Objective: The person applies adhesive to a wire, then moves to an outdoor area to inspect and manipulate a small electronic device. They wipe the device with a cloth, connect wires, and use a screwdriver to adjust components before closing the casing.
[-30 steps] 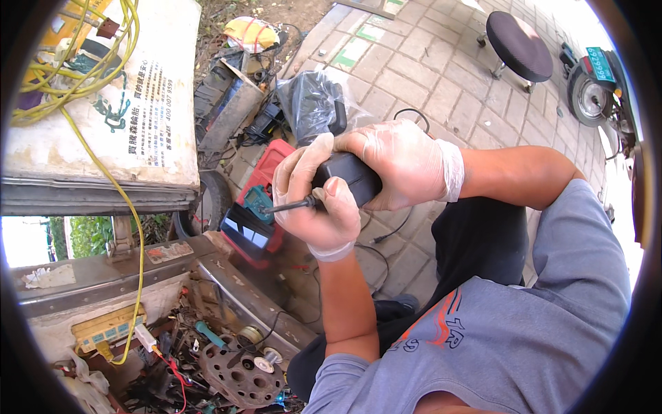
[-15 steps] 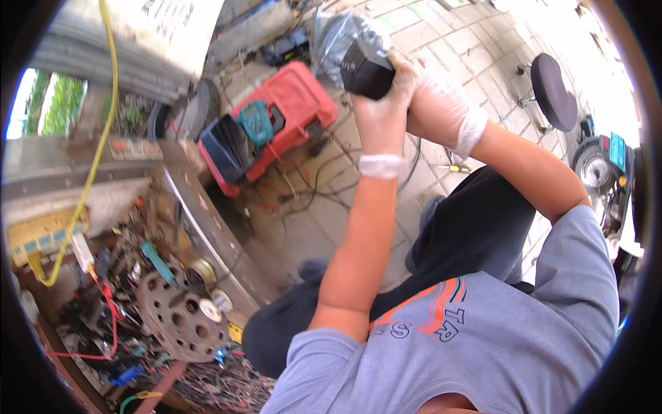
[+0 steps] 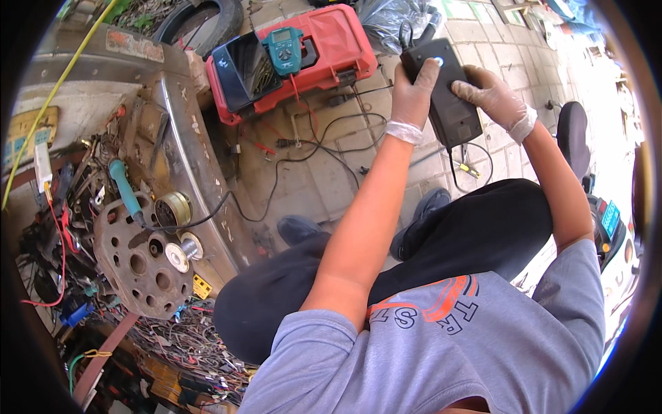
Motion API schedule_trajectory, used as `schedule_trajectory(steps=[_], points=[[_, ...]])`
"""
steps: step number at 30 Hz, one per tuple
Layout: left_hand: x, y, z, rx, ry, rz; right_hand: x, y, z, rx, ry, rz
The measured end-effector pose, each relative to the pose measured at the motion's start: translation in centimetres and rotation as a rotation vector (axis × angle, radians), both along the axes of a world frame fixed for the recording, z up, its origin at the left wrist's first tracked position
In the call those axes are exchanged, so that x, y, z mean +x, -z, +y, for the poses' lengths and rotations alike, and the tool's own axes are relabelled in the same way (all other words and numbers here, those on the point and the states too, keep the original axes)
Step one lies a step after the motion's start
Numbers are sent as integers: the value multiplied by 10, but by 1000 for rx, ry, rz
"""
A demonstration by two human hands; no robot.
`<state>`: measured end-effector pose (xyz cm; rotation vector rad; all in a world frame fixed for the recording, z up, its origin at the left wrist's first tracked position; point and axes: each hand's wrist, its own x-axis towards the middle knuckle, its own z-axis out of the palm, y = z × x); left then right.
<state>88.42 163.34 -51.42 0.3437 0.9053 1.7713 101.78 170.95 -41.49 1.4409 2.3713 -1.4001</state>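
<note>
Both my gloved hands hold a flat black box-shaped device (image 3: 448, 96) out in front of me, over the paved ground. My left hand (image 3: 412, 96) grips its left edge, with a finger lying on its top face near a small round light spot. My right hand (image 3: 493, 96) clasps its right side. A thin cable (image 3: 460, 160) with a yellow tip hangs below the device.
An open red tool case (image 3: 331, 38) holding a teal multimeter (image 3: 285, 48) lies on the pavement, black wires trailing from it. To the left, a metal tray (image 3: 189, 152) with a perforated disc (image 3: 134, 262), a teal-handled soldering iron (image 3: 124, 190), solder spools and tangled wires.
The view has swung down and left. My hands have turned the black device so its flat face shows, and they hold it farther out in front.
</note>
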Motion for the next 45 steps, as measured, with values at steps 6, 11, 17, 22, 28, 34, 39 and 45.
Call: schedule_trajectory(steps=[6, 11, 17, 22, 28, 34, 39, 45], points=[[19, 84, -52, -317, 58, 206, -38, 41, -12, 269, -341, -305], [27, 132, -110, -571, 201, 379, -106, 126, -43, 243, -807, 25], [25, 141, -155, -716, 399, 213, -149, 255, -73, 276, -754, -171], [23, 142, -184, -702, 331, -41, -147, 301, -85, 424, -689, -202], [8, 146, -196, -646, 334, -178, -151, 294, -99, 520, -690, -260], [-3, 151, -201, -654, 351, -187, -179, 261, -106, 419, -688, -411], [-9, 154, -207, -631, 266, -157, -179, 245, -100, 415, -872, -407], [-16, 155, -205, -538, 240, -184, -160, 204, -74, 172, -1057, -443]])
